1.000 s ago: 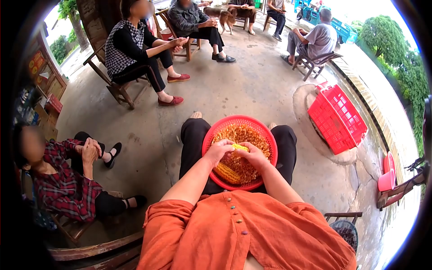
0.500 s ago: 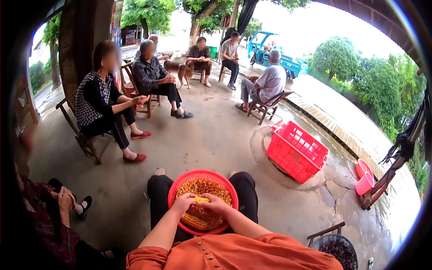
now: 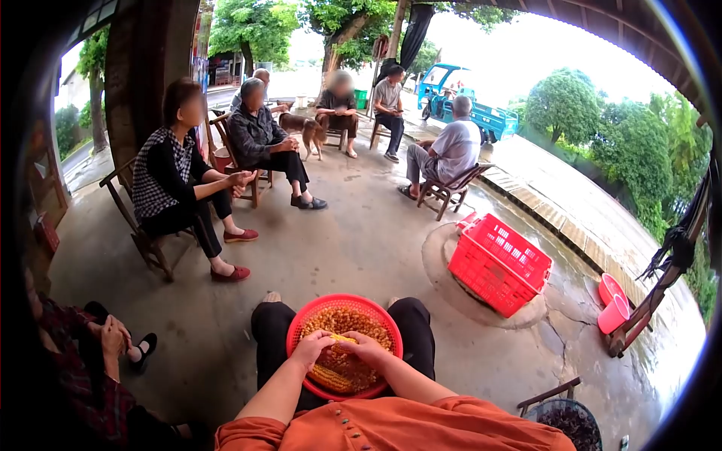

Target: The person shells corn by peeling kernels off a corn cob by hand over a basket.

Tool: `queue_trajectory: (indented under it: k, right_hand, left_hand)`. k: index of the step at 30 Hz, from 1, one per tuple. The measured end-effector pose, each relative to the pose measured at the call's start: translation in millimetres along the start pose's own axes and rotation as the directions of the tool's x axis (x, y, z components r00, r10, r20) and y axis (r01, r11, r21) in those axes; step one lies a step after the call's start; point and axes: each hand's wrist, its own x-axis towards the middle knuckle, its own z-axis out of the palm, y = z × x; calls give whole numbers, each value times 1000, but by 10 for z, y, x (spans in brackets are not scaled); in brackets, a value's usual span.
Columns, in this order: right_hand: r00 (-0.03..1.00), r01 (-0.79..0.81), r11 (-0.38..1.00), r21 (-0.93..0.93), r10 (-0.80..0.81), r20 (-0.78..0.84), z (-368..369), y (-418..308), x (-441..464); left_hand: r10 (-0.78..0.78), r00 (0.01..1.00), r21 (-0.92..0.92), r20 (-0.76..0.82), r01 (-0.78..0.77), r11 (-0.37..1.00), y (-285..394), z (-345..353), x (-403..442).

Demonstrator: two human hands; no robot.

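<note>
A yellow corn cob (image 3: 344,340) is held between my two hands above a round red basket (image 3: 396,338) that rests on my lap. My left hand (image 3: 310,349) is closed round the cob's left part, and my right hand (image 3: 367,349) grips its right part. Loose corn kernels (image 3: 342,319) fill much of the basket. Another yellow cob (image 3: 329,377) lies among them at the lower left, below my left hand. My fingers hide much of the held cob.
A red plastic crate (image 3: 500,263) stands right of my knees. Several people sit on chairs ahead, one person (image 3: 83,353) at lower left. A dog (image 3: 307,133) stands between them. Pink tubs (image 3: 614,312) and a dark-filled basket (image 3: 565,422) are at right.
The view has tilted up and turned right, so the basket and crate sit lower and further left than a second ago. Both hands keep hold of the cob.
</note>
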Motion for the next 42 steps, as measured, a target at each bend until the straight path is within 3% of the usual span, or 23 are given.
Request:
queue_trajectory:
  k: [7,19,23,24,30,32,35,37,42]
  right_hand:
    - [999,46,991,-125,-48,-18,0,-11,-23]
    - [1000,28,999,-32,-28,-1,-29,88,47]
    - [996,71,980,-188,-78,-32,-33,162,98]
    - [994,87,962,-258,-100,-37,-29,160,100]
    - [977,212,939,-271,-213,26,-25,251,145]
    - [987,157,964,-214,-161,-3,-28,256,147]
    - [998,25,991,-129,-32,-46,42,-51,-67]
    - [997,-46,994,-104,40,-62,37,-92,-88]
    - [995,64,997,-40,-67,-69,-2,82,31]
  left_hand:
    - [36,999,117,27,-39,992,-77,-21,54]
    - [70,997,127,24,-72,989,-41,30,15]
    - [98,995,307,-22,-86,948,-56,43,12]
    - [97,995,309,-22,-86,947,-70,27,23]
    - [49,999,269,-11,-44,962,-89,-20,55]
    - [140,990,378,-19,-122,918,-189,-69,128]
    - [233,972,395,-22,-206,895,-200,-45,115]
    - [196,980,344,-25,-176,922,-156,-40,94]
    - [11,1000,105,-23,-9,994,80,78,-84]
